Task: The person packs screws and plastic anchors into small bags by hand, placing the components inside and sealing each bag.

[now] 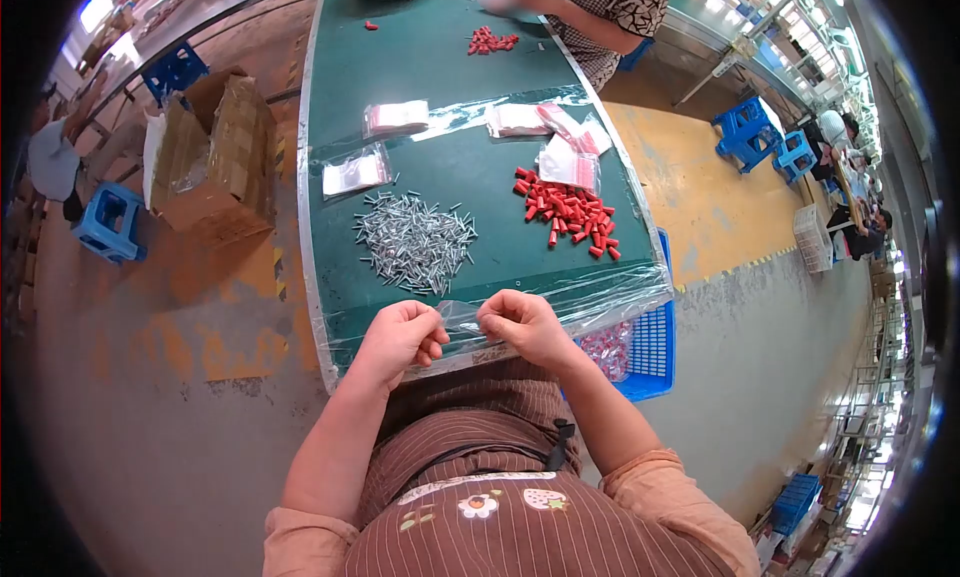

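Note:
A small clear plastic bag [460,317] is stretched between my hands at the front edge of the green table [490,212]. My left hand [404,339] pinches one side of it, fingers curled. On the other side, my right hand [526,327] grips it between thumb and forefinger. Whether anything lies inside the bag I cannot make out. Just beyond my left hand is a heap of small silver metal pins [415,242]. A pile of red plastic caps [568,213] lies past my right hand.
Stacks of clear bags [396,118] and more packets [570,165] lie across the table. A co-worker's arm [590,25] reaches over the far end, near other red caps [492,42]. A blue basket [650,352] holding filled bags stands below right. A cardboard box [225,162] sits at left.

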Available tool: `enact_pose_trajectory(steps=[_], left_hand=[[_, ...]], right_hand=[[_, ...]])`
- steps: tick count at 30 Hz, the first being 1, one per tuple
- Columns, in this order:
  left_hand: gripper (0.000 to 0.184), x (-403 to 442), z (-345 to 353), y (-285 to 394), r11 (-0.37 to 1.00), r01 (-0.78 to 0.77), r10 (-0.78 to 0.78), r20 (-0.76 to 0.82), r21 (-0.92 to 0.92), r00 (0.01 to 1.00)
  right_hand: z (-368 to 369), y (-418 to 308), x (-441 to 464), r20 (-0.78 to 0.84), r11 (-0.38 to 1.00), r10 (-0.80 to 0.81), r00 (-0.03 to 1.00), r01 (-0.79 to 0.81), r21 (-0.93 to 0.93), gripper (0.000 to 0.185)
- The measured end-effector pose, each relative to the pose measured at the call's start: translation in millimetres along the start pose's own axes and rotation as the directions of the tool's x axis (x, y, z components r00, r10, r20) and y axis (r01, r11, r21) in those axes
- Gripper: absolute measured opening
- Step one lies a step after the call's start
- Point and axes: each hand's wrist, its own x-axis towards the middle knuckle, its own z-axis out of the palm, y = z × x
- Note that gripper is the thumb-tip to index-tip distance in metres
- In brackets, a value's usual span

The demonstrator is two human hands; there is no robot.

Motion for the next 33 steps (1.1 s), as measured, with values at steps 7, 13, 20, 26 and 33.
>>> enact_pose_trajectory(steps=[7, 13, 20, 26, 33], left_hand=[[0.011, -6.3, 8.7, -17.4, 0.860, -0.294, 0.398, -0.187, 0.417, 0.898], [0.010, -15.9, 17.2, -35.0, 0.815, -0.377, 0.459, -0.093, 0.441, 0.883], [0.010, -22.2, 10.4, -40.8, 0.863, -0.305, 0.396, -0.165, 0.402, 0.903], [0.010, -23.9, 8.1, -38.3, 0.855, -0.300, 0.406, -0.186, 0.422, 0.895], [0.011, -21.2, 12.8, -38.5, 0.819, -0.342, 0.455, -0.159, 0.461, 0.876]], right_hand=[[-67.5, -11.9, 19.5, -0.404, 0.769, -0.363, 0.840, 0.025, -0.639, 0.017], [-85.5, -16.7, 50.7, -0.367, 0.417, -0.534, 0.761, -0.140, -0.898, 0.020], [-69.8, -0.5, 64.3, -0.209, 0.278, -0.562, 0.800, -0.055, -0.959, 0.010], [-49.3, -17.0, 35.0, -0.272, 0.365, -0.436, 0.858, -0.107, -0.925, 0.015], [-46.2, 2.7, 23.3, -0.278, 0.442, -0.492, 0.825, -0.038, -0.896, 0.008]])
